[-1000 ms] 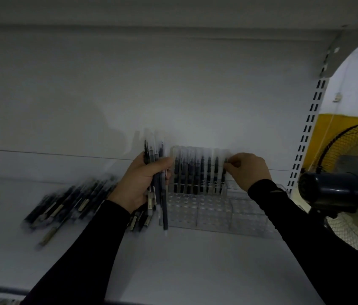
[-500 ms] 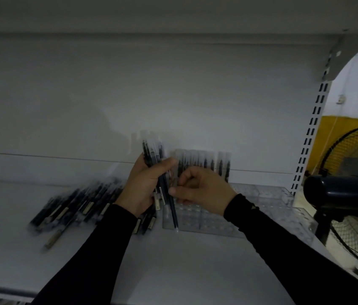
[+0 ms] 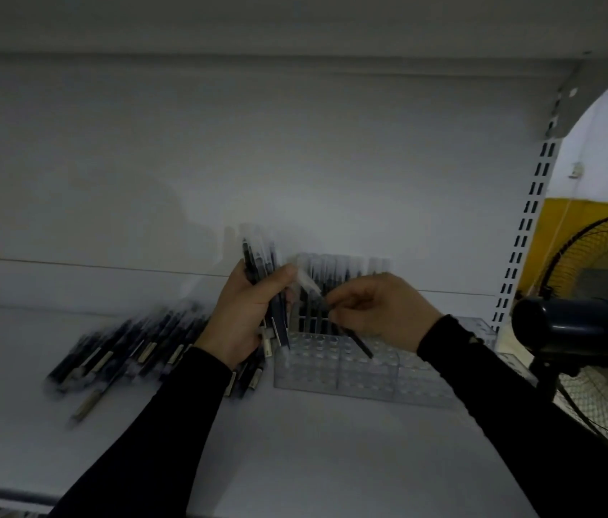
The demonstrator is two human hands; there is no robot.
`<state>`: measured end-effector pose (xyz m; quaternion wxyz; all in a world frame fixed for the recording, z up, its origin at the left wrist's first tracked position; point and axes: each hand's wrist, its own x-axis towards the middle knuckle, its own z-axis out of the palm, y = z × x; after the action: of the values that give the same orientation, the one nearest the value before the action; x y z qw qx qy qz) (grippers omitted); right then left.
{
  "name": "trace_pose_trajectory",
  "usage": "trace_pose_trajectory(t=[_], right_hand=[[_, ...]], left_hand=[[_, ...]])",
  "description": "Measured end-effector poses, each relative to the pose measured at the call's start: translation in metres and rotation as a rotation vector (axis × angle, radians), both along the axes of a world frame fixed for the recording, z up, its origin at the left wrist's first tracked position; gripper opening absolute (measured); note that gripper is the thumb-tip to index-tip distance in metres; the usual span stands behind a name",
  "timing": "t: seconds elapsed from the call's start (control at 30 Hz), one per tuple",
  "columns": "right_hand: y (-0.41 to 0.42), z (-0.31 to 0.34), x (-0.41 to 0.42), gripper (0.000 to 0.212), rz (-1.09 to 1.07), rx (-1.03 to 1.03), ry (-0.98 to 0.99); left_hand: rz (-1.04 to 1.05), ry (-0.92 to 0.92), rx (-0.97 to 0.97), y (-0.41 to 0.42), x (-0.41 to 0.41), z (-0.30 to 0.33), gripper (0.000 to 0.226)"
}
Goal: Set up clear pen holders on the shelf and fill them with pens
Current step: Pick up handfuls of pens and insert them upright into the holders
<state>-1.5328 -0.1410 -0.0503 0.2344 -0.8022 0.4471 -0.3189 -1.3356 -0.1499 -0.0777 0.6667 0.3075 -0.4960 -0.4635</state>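
Note:
My left hand (image 3: 242,315) grips an upright bundle of black pens (image 3: 263,267) with clear caps, just left of the clear pen holder (image 3: 355,372) on the white shelf (image 3: 295,454). My right hand (image 3: 381,312) pinches a single black pen (image 3: 355,340) that slants down to the right above the holder's empty front holes. A row of pens (image 3: 336,271) stands in the holder's back row, partly hidden behind both hands. A loose pile of pens (image 3: 127,349) lies on the shelf to the left.
A second clear holder (image 3: 480,327) sits behind my right wrist near the slotted shelf upright (image 3: 526,226). A black standing fan (image 3: 594,330) is beyond the shelf's right end. The shelf's back panel is close behind the holder.
My right hand left the standing pens at the holder's right, came left to the bundle and pulled one pen out; it now holds that pen slanted over the holder.

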Motion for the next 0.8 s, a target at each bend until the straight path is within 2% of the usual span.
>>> trace_pose_trajectory(t=[0.1, 0.23, 0.3, 0.43, 0.8], right_hand=[[-0.005, 0.008, -0.017, 0.014, -0.086, -0.076, 0.027], [-0.022, 0.008, -0.032, 0.010, -0.252, -0.154, -0.220], [-0.031, 0.003, -0.033, 0.010, -0.334, -0.169, -0.258], [-0.044, -0.006, -0.027, 0.011, -0.445, -0.215, -0.231], [-0.050, -0.007, -0.009, 0.019, -0.441, -0.272, -0.038]], left_hand=[[0.005, 0.045, 0.029, -0.004, 0.004, -0.001, 0.019], [-0.032, 0.054, 0.037, -0.006, 0.004, -0.003, 0.019], [-0.040, 0.035, 0.037, -0.007, 0.004, -0.004, 0.020], [-0.044, 0.012, 0.031, -0.009, 0.005, -0.006, 0.022], [-0.051, 0.007, 0.030, -0.009, 0.007, -0.006, 0.020]])
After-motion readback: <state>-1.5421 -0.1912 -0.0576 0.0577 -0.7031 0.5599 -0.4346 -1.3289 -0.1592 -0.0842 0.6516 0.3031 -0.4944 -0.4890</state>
